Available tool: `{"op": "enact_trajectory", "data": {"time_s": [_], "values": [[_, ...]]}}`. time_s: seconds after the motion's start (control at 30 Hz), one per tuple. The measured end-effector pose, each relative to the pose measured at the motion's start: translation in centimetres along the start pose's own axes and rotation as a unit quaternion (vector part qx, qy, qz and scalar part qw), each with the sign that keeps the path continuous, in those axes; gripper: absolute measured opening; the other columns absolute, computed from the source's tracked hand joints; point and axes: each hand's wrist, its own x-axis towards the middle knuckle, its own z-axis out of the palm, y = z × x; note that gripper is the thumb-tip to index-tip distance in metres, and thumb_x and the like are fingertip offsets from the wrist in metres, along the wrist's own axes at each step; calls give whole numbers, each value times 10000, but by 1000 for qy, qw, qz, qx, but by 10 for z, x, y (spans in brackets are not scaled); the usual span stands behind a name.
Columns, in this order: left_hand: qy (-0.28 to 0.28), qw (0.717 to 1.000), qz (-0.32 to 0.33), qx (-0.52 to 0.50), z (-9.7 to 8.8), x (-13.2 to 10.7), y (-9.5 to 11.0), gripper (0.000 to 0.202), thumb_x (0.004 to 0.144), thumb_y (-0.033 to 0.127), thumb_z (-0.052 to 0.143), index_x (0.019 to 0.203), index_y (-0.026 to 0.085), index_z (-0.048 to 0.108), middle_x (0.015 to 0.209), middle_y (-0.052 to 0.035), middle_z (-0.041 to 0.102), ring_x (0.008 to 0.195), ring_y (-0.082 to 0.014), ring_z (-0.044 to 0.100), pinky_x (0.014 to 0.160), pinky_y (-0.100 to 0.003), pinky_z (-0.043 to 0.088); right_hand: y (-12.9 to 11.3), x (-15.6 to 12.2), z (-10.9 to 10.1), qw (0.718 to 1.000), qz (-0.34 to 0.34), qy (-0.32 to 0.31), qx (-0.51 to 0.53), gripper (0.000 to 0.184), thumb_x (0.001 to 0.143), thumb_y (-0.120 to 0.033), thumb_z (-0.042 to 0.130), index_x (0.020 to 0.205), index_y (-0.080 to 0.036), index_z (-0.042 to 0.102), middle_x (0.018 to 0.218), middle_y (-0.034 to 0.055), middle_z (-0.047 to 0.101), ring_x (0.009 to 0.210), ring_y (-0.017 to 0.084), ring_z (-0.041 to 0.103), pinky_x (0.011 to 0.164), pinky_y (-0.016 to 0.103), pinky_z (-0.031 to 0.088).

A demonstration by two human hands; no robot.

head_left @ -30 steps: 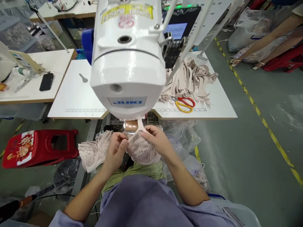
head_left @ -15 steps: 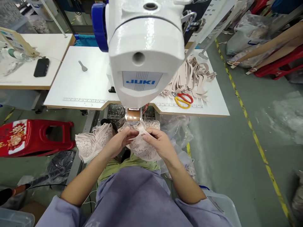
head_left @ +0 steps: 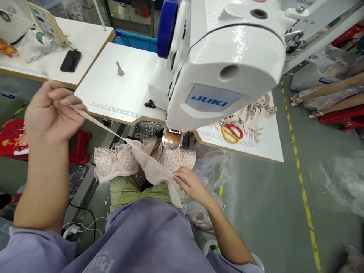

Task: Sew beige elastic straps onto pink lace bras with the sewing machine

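A beige lace bra (head_left: pixel 113 163) lies across the lap, below the sewing machine's arm. Its smooth side wing (head_left: pixel 153 167) is drawn out diagonally and tapers to a narrow strip at the upper left. My left hand (head_left: pixel 54 113), raised on the left, has its fingers curled round the end of that strip. Lower down, my right hand (head_left: pixel 192 185) pinches the wing's edge between thumb and fingers, and a loose fabric tail hangs beneath. The white sewing machine (head_left: pixel 227 64) stands just beyond, its brown-faced tip (head_left: pixel 172 139) close above the bra.
Red-and-yellow scissors (head_left: pixel 231 132) and a heap of beige fabric strips (head_left: pixel 256 115) lie on the right of the white table (head_left: pixel 131 91). A grey tool (head_left: pixel 120 69) is on its left. A red stool (head_left: pixel 79 146) stands left, a phone (head_left: pixel 71 61) beyond.
My left hand has moved up and left, pulling the fabric out long and taut. My right hand has shifted slightly down. The view has turned left, so the machine appears farther right.
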Motion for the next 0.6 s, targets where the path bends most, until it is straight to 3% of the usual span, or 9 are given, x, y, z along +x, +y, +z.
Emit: {"op": "enact_trajectory", "data": {"time_s": [0.07, 0.1, 0.13, 0.23, 0.3, 0.37, 0.43, 0.5, 0.6], "values": [[65, 996, -13, -65, -25, 17, -12, 795, 912, 268, -167, 1264, 16, 500, 879, 28, 518, 849, 21, 558, 748, -304, 291, -1, -6, -6, 998, 23, -6, 56, 258, 1024, -373, 458, 994, -241, 678, 997, 69, 667, 987, 214, 608, 901, 372, 476], [95, 985, -42, -135, -36, 25, -20, 406, 1007, 332, 265, 1093, 101, 587, 747, 71, 541, 655, 40, 514, 704, -151, 371, -2, -8, -7, 996, 41, 1, 84, 255, 1021, -378, 464, 1005, -246, 681, 1085, 76, 661, 1051, 213, 609, 932, 370, 478], [114, 971, -68, -199, -46, 32, -29, 193, 976, 281, 451, 947, 131, 568, 639, 97, 506, 532, 39, 426, 604, -95, 377, -2, -10, -8, 992, 62, 16, 106, 258, 1021, -382, 461, 1010, -247, 681, 1156, 80, 649, 1103, 211, 607, 958, 367, 477], [153, 933, -127, -301, -65, 45, -54, 314, 1044, 162, 279, 769, 170, 431, 488, 120, 376, 398, -4, 276, 476, -110, 361, -2, -14, 0, 981, 111, 104, 122, 255, 1014, -387, 466, 996, -238, 672, 1158, 78, 668, 1103, 206, 629, 967, 358, 482], [154, 935, -133, -289, -59, 40, -68, 395, 1065, 160, 150, 768, 177, 409, 465, 124, 304, 382, -18, 227, 432, -115, 304, -1, -14, 13, 961, 146, 208, 108, 216, 994, -389, 506, 1046, -234, 647, 1055, 70, 687, 972, 191, 656, 871, 335, 510], [88, 957, -140, -239, -33, 19, -78, 366, 1069, 204, 189, 788, 181, 422, 465, 124, 232, 385, -34, 170, 396, -126, 227, 0, -11, 28, 919, 166, 341, 107, 238, 964, -384, 555, 1139, -224, 578, 964, 56, 664, 842, 170, 647, 745, 300, 517], [-62, 970, -184, -143, 9, -14, -88, 297, 1057, 265, 306, 806, 193, 448, 478, 121, 201, 391, -46, 148, 384, -146, 179, -1, -3, 41, 881, 152, 433, 118, 274, 944, -362, 581, 1162, -214, 507, 875, 21, 614, 736, 147, 615, 651, 268, 497], [-146, 958, -223, -107, 57, -51, -96, 231, 949, 324, 593, 781, 182, 523, 503, 108, 341, 405, -37, 259, 395, -172, 221, -8, 7, 48, 890, 120, 423, 121, 190, 941, -326, 579, 1080, -214, 515, 810, -7, 576, 675, 130, 579, 628, 256, 475], [-270, 929, -245, -64, 114, -99, -101, 241, 866, 375, 686, 778, 154, 644, 539, 65, 456, 450, -60, 348, 439, -207, 262, -26, 20, 41, 943, 99, 279, 153, 105, 955, -310, 555, 964, -212, 591, 814, 2, 613, 664, 121, 562, 642, 255, 461]]}}
